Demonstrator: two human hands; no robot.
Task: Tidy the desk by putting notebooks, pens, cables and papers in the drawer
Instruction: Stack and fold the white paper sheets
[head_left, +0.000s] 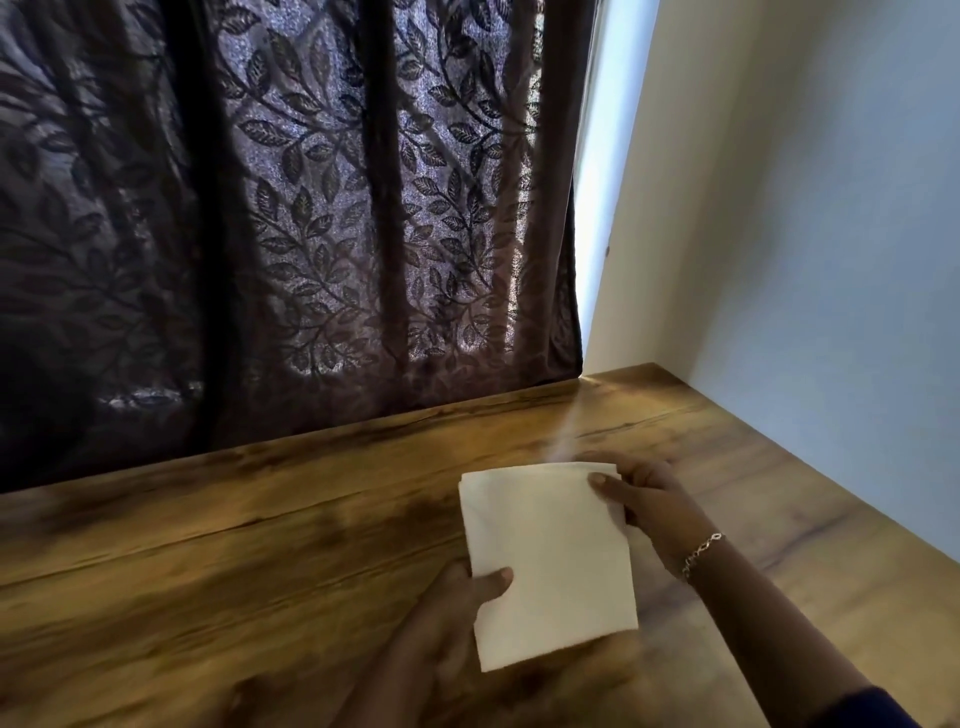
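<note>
A folded white sheet of paper (550, 561) is held just above the wooden desk (260, 545), right of the middle. My left hand (452, 618) grips its near left edge, thumb on top and fingers underneath. My right hand (649, 506) pinches the far right corner, thumb on top; a thin bracelet circles that wrist. No drawer, notebook, pen or cable is in view.
A dark leaf-patterned curtain (311, 208) hangs behind the desk's far edge. A pale wall (831, 234) borders the desk on the right, with a bright strip of light at the curtain's edge.
</note>
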